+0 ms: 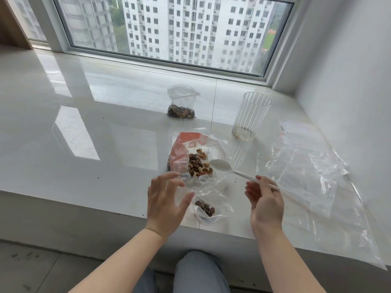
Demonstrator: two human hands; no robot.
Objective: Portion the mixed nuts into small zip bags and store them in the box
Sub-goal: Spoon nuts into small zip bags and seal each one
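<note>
Now a spoon (pixel 220 167) is pinched by the right hand (pixel 265 200) over the nuts (pixel 197 164) on the sill (pixel 84 132); a small bag (pixel 208 206), apparently, is touched by the left hand (pixel 164 205), fingers spread.

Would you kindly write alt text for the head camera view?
A person's right hand holds a white plastic spoon over an open bag of mixed nuts on a glossy sill, left hand open beside a small zip bag.
</note>
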